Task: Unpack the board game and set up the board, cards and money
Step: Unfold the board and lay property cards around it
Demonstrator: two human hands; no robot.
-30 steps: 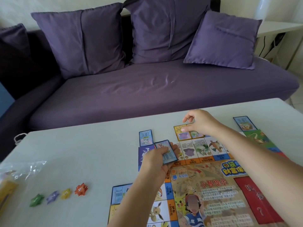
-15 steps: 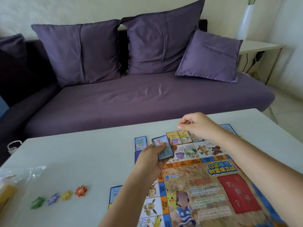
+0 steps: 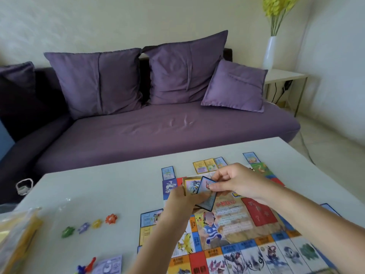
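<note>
The colourful game board (image 3: 237,234) lies open on the white table (image 3: 98,190). My left hand (image 3: 183,200) grips a small stack of cards (image 3: 190,185) above the board's far left corner. My right hand (image 3: 235,182) pinches the blue-edged top card (image 3: 206,196) of that stack, lifted at an angle. Several cards lie face up beyond the board's far edge: a blue one (image 3: 167,172), two yellow ones (image 3: 205,165) and another blue one (image 3: 250,157). More cards (image 3: 150,218) lie along the board's left side. Purple paper money (image 3: 108,265) sits near the front edge.
A row of star-shaped tokens, green (image 3: 68,231), purple (image 3: 84,227), yellow (image 3: 96,223) and orange (image 3: 111,218), lies left of the board. A clear plastic bag over a yellow box (image 3: 17,238) is at the far left. Small coloured pawns (image 3: 86,267) lie by the money. A purple sofa (image 3: 158,127) stands behind the table.
My right hand has come back from the far cards to the stack and now pinches its top card. The camera view has tilted, showing more of the board's near side.
</note>
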